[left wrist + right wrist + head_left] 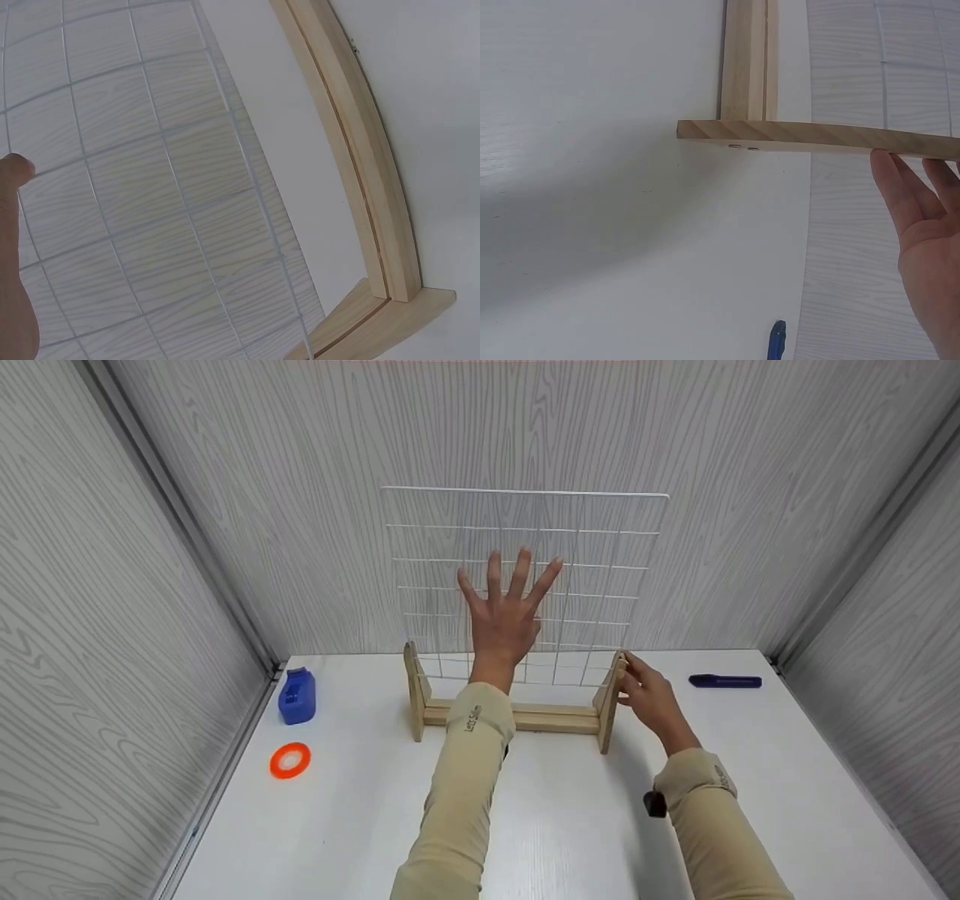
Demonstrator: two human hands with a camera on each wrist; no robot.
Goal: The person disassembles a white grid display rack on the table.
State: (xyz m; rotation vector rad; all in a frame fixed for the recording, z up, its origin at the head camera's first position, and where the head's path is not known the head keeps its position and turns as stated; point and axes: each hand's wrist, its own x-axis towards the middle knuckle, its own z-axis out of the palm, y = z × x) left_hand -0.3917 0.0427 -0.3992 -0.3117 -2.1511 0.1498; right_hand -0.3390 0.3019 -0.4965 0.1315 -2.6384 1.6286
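Wire grid (592, 547) stands upright in wooden stand (525, 716) at frame centre, on counter (555, 825). Left hand (506, 611), fingers spread, lies flat against grid. Right hand (649, 694) holds stand's right upright. Far left: blue dispenser (297, 696), orange tape roll (290, 760). Far right: blue marker (724, 681).

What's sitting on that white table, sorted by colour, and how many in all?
Blue: 2, tape dispenser and marker
Orange: 1, tape roll
Wood: 1, wooden stand
White: 1, wire grid
Total: 5
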